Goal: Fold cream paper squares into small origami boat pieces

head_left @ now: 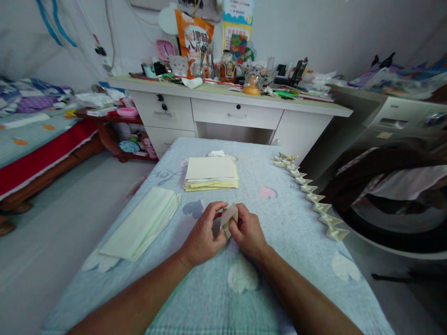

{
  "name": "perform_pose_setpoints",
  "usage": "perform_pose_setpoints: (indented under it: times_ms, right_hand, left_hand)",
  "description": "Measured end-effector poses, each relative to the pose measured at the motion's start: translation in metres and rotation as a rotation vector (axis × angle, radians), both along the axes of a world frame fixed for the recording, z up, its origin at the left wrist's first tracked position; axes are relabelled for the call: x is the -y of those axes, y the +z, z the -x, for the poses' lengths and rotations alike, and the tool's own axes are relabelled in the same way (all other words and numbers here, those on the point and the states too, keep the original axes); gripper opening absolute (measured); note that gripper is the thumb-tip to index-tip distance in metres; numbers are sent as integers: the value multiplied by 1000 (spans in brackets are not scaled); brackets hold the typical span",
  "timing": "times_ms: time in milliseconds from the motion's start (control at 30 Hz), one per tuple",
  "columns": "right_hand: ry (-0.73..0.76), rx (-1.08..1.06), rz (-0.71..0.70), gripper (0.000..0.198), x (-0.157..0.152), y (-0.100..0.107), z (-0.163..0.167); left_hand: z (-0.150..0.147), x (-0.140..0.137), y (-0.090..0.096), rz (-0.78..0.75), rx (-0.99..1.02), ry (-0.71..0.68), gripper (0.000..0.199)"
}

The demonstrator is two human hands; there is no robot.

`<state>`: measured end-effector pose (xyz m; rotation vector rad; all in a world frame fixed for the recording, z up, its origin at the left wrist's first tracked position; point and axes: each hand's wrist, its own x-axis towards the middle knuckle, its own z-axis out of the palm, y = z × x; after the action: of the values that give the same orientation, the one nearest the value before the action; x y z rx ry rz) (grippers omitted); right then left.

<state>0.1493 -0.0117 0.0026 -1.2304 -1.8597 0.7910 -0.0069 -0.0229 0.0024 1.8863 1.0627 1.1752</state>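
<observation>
Both hands on one folded paper, mid-table

Your left hand [206,230] and right hand [248,230] are both clamped on the same paper piece [228,218]: left pinches it between thumb and fingers, right thumb presses on it. The piece is above the middle of the table [195,298], between your hands.

Edges/room: bare cloth to the right of your hands, up to the row [316,197], which runs along the right edge. More bare cloth nearer you, between your forearms. The bundle [143,223] lies slantwise near the left edge; the stack [211,170] sits just beyond your hands. Table's far edge comes close to the desk [223,110]. Floor [101,200] shows between table and bed [42,132]; washer [384,111] stands right.

Counts: one piece in hand, one stack, one bundle. Row: roughly eight pale pieces plus some patterned ones at the far end; they overlap, exact number unclear. One pink heart [267,192] on the cloth.

Writing: one orange bag [195,39] with big white Chinese characters, 味 readable. One jar [228,70], label too small to read. Poster [238,9] text blurred. Cursive lettering on the cloth, upper left, looks like "for".
</observation>
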Motion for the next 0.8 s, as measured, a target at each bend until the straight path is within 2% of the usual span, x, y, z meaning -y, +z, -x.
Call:
perform_pose_setpoints:
  times_ms: [167, 267, 533, 800]
  right_hand:
    - [-13, 57, -42, 15, 0, -1, 0]
    - [-5, 64, -60, 19, 0, -1, 0]
    - [20, 34, -121, 30, 2, -4, -2]
    - [42, 28, -117, 33, 0, -4, -6]
  left_hand:
    - [2, 0, -1, 13, -38, 144, 62]
    - [3, -2, 1, 89, -69, 206, 56]
    - [2, -4, 5, 331, 128, 59, 42]
    - [4, -8, 4, 401, 289, 16, 32]
